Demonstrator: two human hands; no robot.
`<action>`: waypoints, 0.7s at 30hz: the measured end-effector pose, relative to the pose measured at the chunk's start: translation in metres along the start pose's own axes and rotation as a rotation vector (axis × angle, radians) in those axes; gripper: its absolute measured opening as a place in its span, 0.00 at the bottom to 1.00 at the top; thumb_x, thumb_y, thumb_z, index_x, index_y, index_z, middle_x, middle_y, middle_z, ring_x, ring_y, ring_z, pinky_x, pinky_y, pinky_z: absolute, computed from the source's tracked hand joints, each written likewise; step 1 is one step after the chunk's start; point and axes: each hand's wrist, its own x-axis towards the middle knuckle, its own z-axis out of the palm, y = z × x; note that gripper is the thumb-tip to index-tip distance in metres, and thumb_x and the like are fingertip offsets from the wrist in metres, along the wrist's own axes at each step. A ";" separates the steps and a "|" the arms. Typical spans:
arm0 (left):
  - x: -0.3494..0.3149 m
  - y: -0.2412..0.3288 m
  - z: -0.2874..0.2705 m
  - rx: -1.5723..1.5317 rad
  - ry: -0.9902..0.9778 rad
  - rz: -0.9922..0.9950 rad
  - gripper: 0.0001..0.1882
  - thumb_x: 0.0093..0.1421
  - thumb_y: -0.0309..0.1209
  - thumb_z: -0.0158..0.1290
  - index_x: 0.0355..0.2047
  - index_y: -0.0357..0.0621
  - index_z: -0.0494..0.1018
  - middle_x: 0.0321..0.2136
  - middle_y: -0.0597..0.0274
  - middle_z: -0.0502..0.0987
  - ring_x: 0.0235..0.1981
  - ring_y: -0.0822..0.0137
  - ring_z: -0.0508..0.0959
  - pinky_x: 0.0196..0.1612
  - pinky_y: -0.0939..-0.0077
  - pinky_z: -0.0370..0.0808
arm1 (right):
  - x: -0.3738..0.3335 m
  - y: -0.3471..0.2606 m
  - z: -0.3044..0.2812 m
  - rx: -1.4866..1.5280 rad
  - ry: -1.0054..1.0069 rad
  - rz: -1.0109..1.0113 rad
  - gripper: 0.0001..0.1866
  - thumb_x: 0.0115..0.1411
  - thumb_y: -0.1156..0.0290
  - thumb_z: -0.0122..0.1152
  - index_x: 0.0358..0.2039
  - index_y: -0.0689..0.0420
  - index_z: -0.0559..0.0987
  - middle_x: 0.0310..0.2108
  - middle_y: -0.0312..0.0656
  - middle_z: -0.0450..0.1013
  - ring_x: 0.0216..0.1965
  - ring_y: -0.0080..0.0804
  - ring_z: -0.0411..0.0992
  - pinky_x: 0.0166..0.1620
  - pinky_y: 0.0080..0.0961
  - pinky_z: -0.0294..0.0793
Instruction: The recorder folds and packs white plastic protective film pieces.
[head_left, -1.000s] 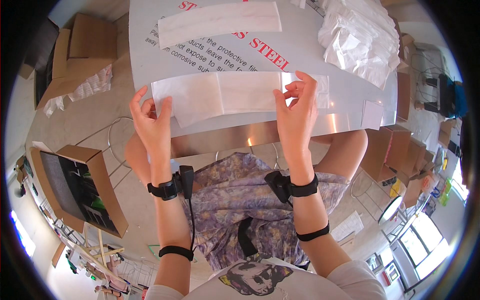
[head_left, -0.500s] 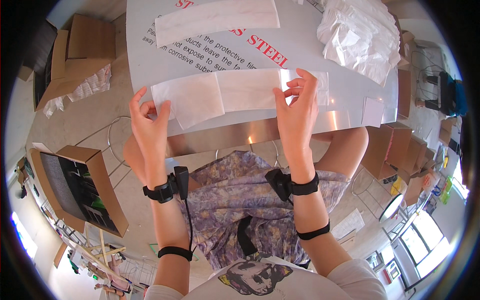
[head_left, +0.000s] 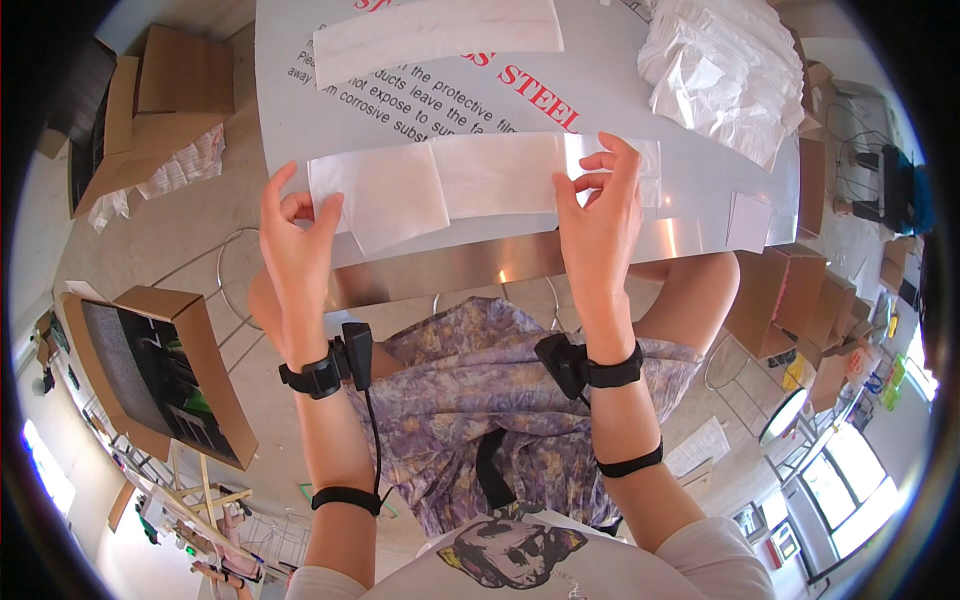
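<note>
A long, thin white translucent plastic strip lies across the near part of the metal-sheet tabletop. Its left part is a squarish flap that slants toward me. My left hand is at the flap's left edge, with the thumb on that edge and the other fingers spread. Over the strip's right part is my right hand; its thumb and bent fingers stand apart, touching or just above the film. Farther back lies another similar white strip.
A pile of crumpled white plastic sheets sits at the back right of the tabletop. Near the right corner lies a small pale card. Cardboard boxes stand on the floor at left and right.
Both hands stay at nearly the same places on the strip. The picture has shifted slightly; the strip's left end appears a little higher against my left hand.
</note>
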 end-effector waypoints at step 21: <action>-0.032 0.071 0.061 0.312 -0.298 0.900 0.51 0.39 0.32 0.72 0.64 0.42 0.60 0.62 0.54 0.66 0.62 0.54 0.66 0.65 0.54 0.60 | 0.010 0.045 -0.049 -0.037 0.194 0.096 0.25 0.55 0.72 0.66 0.52 0.58 0.70 0.47 0.42 0.72 0.47 0.37 0.72 0.47 0.36 0.70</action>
